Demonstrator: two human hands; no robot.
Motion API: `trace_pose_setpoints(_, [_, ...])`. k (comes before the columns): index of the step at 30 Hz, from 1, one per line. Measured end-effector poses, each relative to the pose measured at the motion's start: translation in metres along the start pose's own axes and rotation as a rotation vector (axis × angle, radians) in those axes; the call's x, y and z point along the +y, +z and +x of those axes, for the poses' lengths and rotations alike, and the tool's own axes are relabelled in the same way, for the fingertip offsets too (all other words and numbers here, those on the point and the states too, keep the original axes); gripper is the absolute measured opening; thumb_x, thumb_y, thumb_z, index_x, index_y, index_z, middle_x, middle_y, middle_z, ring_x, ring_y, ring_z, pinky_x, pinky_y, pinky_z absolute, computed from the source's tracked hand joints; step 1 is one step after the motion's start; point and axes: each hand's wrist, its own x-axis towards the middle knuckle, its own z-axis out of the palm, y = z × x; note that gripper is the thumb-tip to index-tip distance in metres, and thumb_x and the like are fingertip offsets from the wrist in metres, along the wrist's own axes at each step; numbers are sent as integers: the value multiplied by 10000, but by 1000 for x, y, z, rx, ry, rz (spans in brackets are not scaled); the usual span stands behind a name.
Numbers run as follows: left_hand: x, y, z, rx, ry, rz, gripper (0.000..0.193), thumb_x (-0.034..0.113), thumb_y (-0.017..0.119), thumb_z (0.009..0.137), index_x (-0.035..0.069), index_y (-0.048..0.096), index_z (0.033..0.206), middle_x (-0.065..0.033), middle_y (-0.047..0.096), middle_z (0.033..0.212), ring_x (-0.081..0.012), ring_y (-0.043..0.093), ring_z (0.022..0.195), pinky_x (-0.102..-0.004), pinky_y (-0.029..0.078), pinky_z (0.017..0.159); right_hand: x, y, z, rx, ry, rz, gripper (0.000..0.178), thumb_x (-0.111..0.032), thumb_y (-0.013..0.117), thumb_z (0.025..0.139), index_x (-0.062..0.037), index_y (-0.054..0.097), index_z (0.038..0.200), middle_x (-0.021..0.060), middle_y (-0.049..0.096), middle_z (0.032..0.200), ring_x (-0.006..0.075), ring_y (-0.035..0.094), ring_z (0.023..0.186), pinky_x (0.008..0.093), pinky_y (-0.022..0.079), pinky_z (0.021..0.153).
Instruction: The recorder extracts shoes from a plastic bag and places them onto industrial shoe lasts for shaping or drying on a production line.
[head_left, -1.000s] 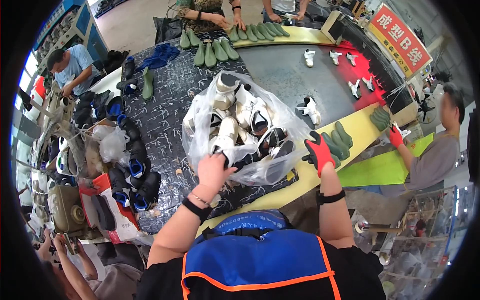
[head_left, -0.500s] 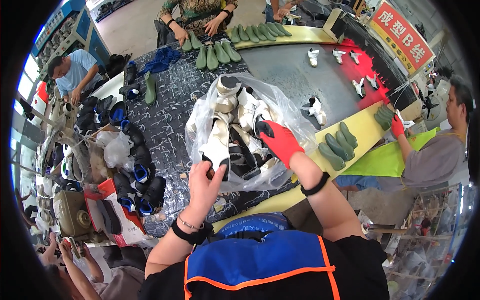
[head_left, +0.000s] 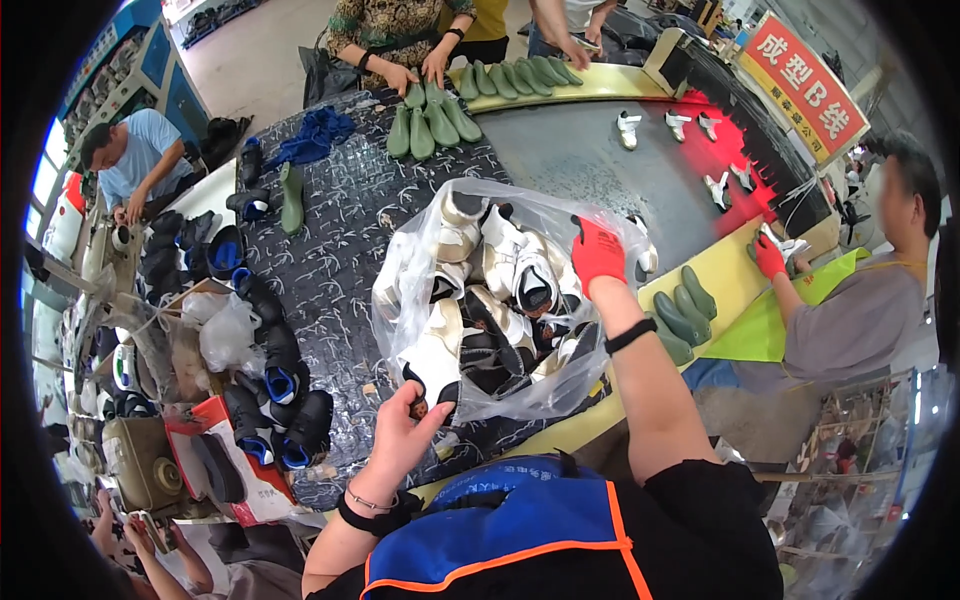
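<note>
A clear plastic bag (head_left: 395,262) full of white, beige and black shoe uppers lies open in front of me. My left hand (head_left: 402,430) is closed on the dark collar end of a white shoe upper (head_left: 432,350) at the bag's near left side. In a red glove, my right hand (head_left: 600,256) is at the bag's right rim, beside a white shoe upper (head_left: 646,245) on the grey surface. Its fingertips are partly hidden, and I cannot tell whether it grips the bag. Another white upper (head_left: 535,275) lies in the bag with its opening toward me.
Green shoe lasts (head_left: 440,125) stand at the far edge, near a co-worker's hands; more lasts (head_left: 685,310) lie to the right. White shoes (head_left: 716,190) sit on the grey surface (head_left: 560,150) under red light. Black-and-blue shoes (head_left: 280,340) line the left. Co-workers stand around.
My right hand has left the dark-lined upper in the bag and moved up and right to the bag's rim. The left hand stays at the same upper. The far co-worker's hands moved right over the lasts.
</note>
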Motion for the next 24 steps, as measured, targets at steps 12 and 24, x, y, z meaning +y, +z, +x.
trace_pose_setpoints(12, [-1,39,22,52,-11,-157,278,131,735,853,19,485,803,44,435,659,-42,360,628,-234,332,515,-136,31,-12,21,-276,104,764,-379,781,723,-65,478,1350,167,490,1365,336,475,1249,426,385,1050])
trace_pose_setpoints(24, [-13,29,3,145,111,-97,270,110,725,847,20,475,800,32,409,607,-45,346,589,-248,312,494,-39,-10,-32,53,-85,999,554,-94,753,775,-11,510,1266,135,618,1186,211,590,1091,320,476,924])
